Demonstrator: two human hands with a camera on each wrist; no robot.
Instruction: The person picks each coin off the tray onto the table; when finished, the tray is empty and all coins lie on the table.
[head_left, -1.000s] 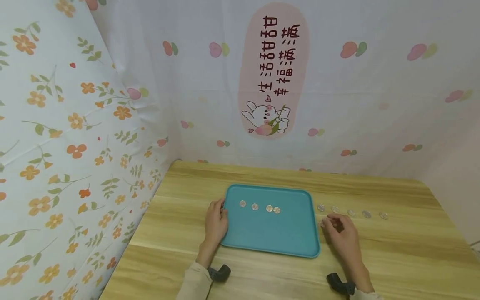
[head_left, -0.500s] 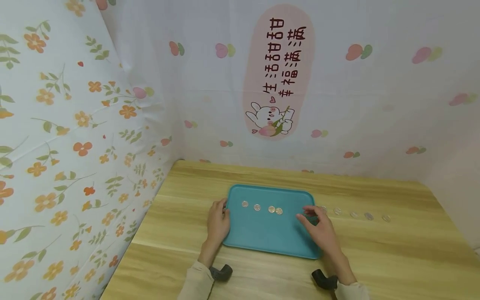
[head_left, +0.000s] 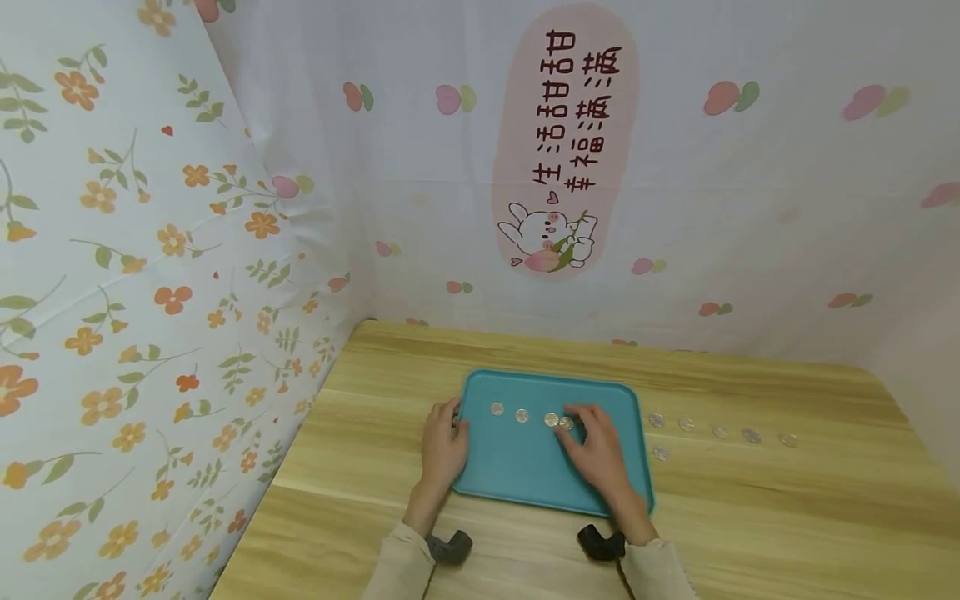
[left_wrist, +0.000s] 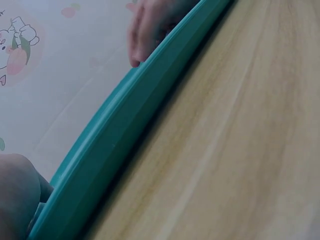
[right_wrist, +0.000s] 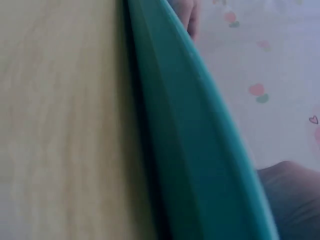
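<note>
A teal rectangular tray (head_left: 517,467) lies on the wooden table, and my left hand (head_left: 444,446) grips its left rim. Several silver coins sit in a row on the tray: one coin (head_left: 497,408) at the left, another coin (head_left: 522,415) beside it, then two close together. My right hand (head_left: 597,454) is over the tray's right half, thumb and fingertips spread around the rightmost coin (head_left: 566,423). Its neighbour, a coin (head_left: 552,419), lies just left of the fingertips. Both wrist views mostly show the tray's outer side; the coins are hidden there.
Right of the tray, several coins form a row on the table, from a near coin (head_left: 656,420) to a far coin (head_left: 788,439). A single coin (head_left: 662,452) lies below that row. A printed cloth (head_left: 420,208) hangs behind the table (head_left: 750,517), with floral cloth (head_left: 150,333) at left.
My right hand has left a coin on the table right of the tray and moved left over the tray to the rightmost coin there. The left hand has stayed on the rim.
</note>
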